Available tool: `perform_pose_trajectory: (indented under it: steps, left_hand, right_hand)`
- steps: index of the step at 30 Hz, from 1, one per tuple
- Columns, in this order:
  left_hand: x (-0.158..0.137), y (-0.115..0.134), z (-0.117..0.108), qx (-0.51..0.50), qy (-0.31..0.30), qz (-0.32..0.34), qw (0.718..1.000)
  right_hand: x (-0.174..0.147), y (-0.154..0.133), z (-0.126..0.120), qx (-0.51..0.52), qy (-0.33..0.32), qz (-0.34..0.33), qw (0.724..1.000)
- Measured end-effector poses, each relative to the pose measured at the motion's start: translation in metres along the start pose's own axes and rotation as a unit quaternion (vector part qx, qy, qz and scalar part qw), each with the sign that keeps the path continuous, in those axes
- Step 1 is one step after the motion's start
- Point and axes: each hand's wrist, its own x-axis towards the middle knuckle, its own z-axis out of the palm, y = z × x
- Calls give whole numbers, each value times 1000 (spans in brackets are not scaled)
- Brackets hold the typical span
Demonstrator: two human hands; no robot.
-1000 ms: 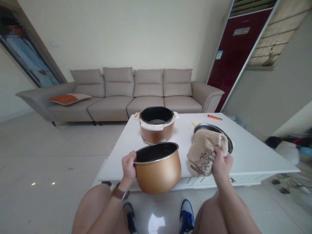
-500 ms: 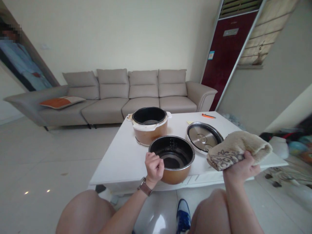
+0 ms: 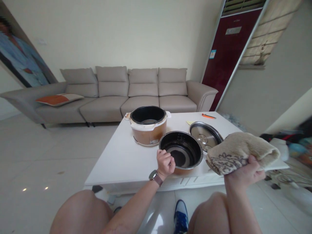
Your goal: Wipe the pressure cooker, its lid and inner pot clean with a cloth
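My left hand [image 3: 166,163], with a watch on its wrist, is closed on the near left rim of a rice cooker inner pot [image 3: 181,149]. The pot is dark inside and golden-brown outside, and its mouth tips a little toward me at the table's front edge. In my right hand [image 3: 245,175] is a folded beige towel [image 3: 241,150] with a dark pattern, held to the right of the pot. Behind the pot stands the rice cooker body [image 3: 149,131], white-rimmed and brown. A round metal cooker lid [image 3: 202,135] lies underside up, partly hidden by the towel.
The white table [image 3: 117,162] carries an orange pen-like tool [image 3: 208,116] and a small yellow paper [image 3: 189,123]. Beyond it stretches a grey sofa [image 3: 143,100] with an orange cushion [image 3: 59,99]. A person [image 3: 23,61] stands at the far left; a red air conditioner [image 3: 231,48] is at right.
My left hand and the inner pot have shifted to the right, and the pot's mouth now faces me more. My right hand still holds the towel, slightly farther right.
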Motion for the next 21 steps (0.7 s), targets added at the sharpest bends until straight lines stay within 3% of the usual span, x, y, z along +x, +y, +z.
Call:
perform_pose_trajectory:
  steps: [3, 8, 11, 13, 15, 17, 19, 21]
  left_hand:
    - [1, -6, 9, 10, 3, 16, 1000]
    - [12, 0, 13, 30, -42, 8, 999]
    - [20, 2, -1, -30, -52, -70, 996]
    - [31, -7, -17, -94, 41, -168, 980]
    - [47, -24, -39, -154, 184, -304, 922]
    - [66, -45, -62, -226, 271, -422, 835]
    - [84, -61, -83, -303, 268, -486, 775]
    - [98, -70, -99, -371, 220, -510, 744]
  right_hand:
    - [-1, 11, 1, 17, 25, 2, 1000]
    - [-3, 25, 8, 125, 248, 62, 959]
    - [-4, 29, 13, 182, 265, 73, 944]
    - [-4, 30, 13, 189, 260, 62, 945]
    - [-4, 32, 13, 174, 252, 48, 951]
    - [-5, 33, 14, 158, 245, 42, 955]
    - [-6, 32, 16, 147, 245, 48, 957]
    - [-7, 29, 20, 136, 243, 58, 959]
